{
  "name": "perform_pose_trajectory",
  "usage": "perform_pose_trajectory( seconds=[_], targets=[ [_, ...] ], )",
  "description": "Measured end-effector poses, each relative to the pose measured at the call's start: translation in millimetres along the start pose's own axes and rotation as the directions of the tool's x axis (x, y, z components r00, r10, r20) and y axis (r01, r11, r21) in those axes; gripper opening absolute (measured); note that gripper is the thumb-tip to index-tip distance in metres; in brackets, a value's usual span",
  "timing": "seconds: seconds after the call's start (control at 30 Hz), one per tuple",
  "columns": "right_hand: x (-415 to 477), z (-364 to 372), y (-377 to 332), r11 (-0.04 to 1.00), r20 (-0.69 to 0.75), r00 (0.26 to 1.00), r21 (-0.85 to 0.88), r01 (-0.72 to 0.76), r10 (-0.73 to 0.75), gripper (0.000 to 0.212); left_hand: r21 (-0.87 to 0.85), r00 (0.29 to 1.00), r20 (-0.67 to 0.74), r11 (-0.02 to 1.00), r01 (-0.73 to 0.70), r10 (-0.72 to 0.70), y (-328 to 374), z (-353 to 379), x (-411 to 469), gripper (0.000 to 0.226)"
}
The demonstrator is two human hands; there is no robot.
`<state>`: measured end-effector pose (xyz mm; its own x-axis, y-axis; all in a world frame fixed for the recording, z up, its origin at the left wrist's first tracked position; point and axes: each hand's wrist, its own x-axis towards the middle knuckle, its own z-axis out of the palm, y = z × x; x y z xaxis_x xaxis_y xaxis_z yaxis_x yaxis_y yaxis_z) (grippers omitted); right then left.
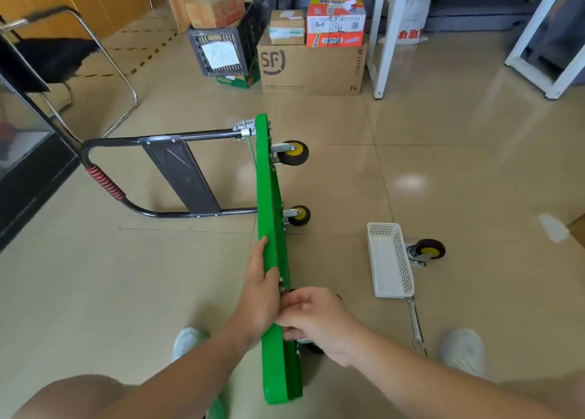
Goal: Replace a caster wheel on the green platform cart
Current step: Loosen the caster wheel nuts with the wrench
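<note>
The green platform cart point(269, 190) stands on its side edge on the floor, its black handle point(148, 178) folded out to the left. Two casters with yellow hubs stick out to the right: a far caster point(292, 152) and a middle caster point(299, 215). My left hand point(261, 288) lies flat against the platform's upper edge, thumb over the rim. My right hand point(311, 319) is curled at the near caster mount and hides what its fingers hold. A loose caster point(425, 251) lies on the floor behind the white basket point(389, 260).
A wrench point(416, 323) lies on the tiles below the basket. My two shoes point(462, 350) flank the cart. Cardboard boxes point(311, 68) and a black crate point(221, 46) stand at the back, a chair point(63, 57) at the left, white frames point(381, 35) at the right.
</note>
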<state>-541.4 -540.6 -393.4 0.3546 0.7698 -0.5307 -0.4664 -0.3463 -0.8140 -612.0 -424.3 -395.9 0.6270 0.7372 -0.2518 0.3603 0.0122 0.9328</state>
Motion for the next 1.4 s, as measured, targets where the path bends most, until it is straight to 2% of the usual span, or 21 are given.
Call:
perform_pose_trajectory(
  seconds=[0.2,0.3,0.4,0.73,0.87,1.03,1.13,1.23,1.37,1.4],
  targets=[
    [5.7,-6.0,0.0,0.999,0.073,0.997,0.019,-0.038,0.037,0.022,-0.057,0.992,0.124,0.998,0.033,-0.026,-4.9,-16.5,1.2,0.062],
    [3.9,-4.5,2.0,0.998,0.050,0.998,0.048,-0.042,0.039,0.032,-0.048,0.979,0.202,0.998,0.041,-0.030,-7.0,-23.2,1.2,0.062],
    [-1.2,-2.2,3.6,0.998,0.000,1.000,0.061,-0.021,0.021,0.036,-0.041,0.977,0.213,0.999,0.027,-0.018,-4.8,-24.9,0.5,0.062],
    [-18.2,-7.3,13.8,0.998,-0.081,0.995,0.032,0.058,-0.055,0.024,-0.093,0.994,0.099,0.994,0.051,-0.042,-4.6,-9.0,-1.7,0.063],
    [-22.1,-18.2,13.3,0.993,-0.108,0.987,-0.012,0.119,-0.120,0.018,-0.053,0.999,0.042,0.999,0.008,-0.006,-5.6,-1.1,-2.9,0.061],
    [-26.1,-40.6,10.1,0.970,-0.131,0.968,-0.142,0.198,-0.216,0.023,0.027,0.999,-0.001,0.998,-0.049,0.049,-8.3,0.5,-3.7,0.059],
    [-24.2,-53.3,9.5,0.880,-0.139,0.932,-0.400,0.256,-0.334,0.030,0.044,0.998,0.000,0.997,-0.060,0.060,-8.7,1.4,-3.5,0.059],
    [-17.4,-61.2,10.9,0.673,-0.077,0.895,-0.688,0.272,-0.440,0.039,0.026,0.999,0.009,0.999,-0.043,0.043,-10.7,2.3,-2.1,0.059],
    [-2.6,-74.8,14.7,0.455,-0.004,0.945,-0.877,0.154,-0.327,0.068,0.040,0.999,0.009,0.998,-0.053,0.053,-9.8,2.0,-2.2,0.060],
    [1.1,-77.9,17.2,0.433,-0.003,0.953,-0.891,0.135,-0.304,0.069,0.044,0.998,0.008,0.997,-0.062,0.062,-9.0,1.8,-2.3,0.060]
  ],
)
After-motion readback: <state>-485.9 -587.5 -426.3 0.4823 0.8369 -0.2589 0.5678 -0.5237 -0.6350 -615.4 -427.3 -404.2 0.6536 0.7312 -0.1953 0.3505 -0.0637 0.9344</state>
